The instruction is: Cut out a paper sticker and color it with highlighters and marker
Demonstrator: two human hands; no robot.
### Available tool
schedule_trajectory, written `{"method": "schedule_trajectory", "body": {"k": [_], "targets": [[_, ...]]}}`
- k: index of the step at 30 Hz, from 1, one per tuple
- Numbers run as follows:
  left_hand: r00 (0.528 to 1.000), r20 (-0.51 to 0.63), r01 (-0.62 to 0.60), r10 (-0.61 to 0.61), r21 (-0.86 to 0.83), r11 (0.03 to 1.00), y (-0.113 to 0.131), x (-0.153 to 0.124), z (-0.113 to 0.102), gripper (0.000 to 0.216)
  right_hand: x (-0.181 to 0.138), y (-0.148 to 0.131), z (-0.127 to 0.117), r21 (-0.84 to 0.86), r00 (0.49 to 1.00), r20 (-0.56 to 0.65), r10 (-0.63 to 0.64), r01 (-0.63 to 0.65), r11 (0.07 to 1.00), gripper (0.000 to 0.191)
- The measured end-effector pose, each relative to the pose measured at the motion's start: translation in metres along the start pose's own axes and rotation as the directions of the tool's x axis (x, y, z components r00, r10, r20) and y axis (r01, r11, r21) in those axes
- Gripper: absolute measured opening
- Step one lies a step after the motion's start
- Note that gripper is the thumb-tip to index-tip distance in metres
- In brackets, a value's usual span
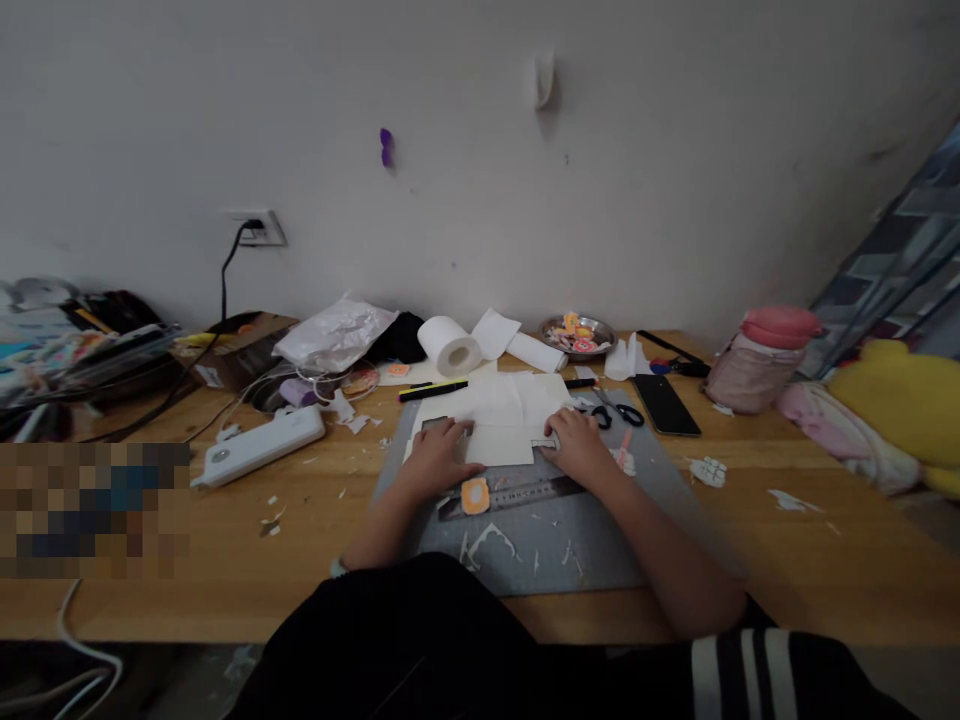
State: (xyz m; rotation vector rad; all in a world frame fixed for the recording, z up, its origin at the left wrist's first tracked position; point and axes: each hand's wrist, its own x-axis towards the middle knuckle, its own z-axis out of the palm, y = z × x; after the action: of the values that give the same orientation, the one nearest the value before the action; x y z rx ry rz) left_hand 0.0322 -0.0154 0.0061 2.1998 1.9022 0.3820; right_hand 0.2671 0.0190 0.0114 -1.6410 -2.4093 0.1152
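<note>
Sheets of white paper (499,447) lie on a grey cutting mat (517,575). My left hand (441,462) rests open on the paper's left side, thumb spread toward the near edge. A dark flat thing shows partly under its fingertips; I cannot make out its kind. My right hand (581,448) is closed at the paper's near right corner, thumb and forefinger at a small spot with dark drawn lines. Just below the paper lies a metal ruler (517,494), with an orange-bordered paper cutout (475,496) on it. Black-handled scissors (628,412) lie beyond my right hand.
Markers (433,390), a toilet paper roll (450,345) and a metal dish (604,340) of cutouts stand behind the paper. A phone (666,405) and pink-lidded bottle (769,360) are right. A white power strip (262,445) lies left. Paper scraps (491,543) litter the mat.
</note>
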Motion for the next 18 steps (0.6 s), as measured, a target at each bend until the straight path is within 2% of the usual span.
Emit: {"method": "schedule_trajectory", "body": {"k": [7,14,18], "targets": [[0.988,-0.085,-0.133,0.129,-0.033,0.991,0.000,0.001,0.000,0.054,0.005,0.005,0.011,0.142,0.995,-0.021,0.099,-0.095,0.985,0.022],[0.944,-0.164,-0.299,0.286,-0.058,0.952,-0.002,-0.001,0.001,0.016,0.008,-0.003,0.017,0.290,0.982,-0.133,-0.136,0.169,0.942,0.026],[0.929,-0.149,-0.350,0.339,-0.055,0.935,0.000,-0.002,0.000,0.031,0.007,-0.005,0.020,0.287,0.970,-0.103,-0.219,0.240,0.927,0.022]]}}
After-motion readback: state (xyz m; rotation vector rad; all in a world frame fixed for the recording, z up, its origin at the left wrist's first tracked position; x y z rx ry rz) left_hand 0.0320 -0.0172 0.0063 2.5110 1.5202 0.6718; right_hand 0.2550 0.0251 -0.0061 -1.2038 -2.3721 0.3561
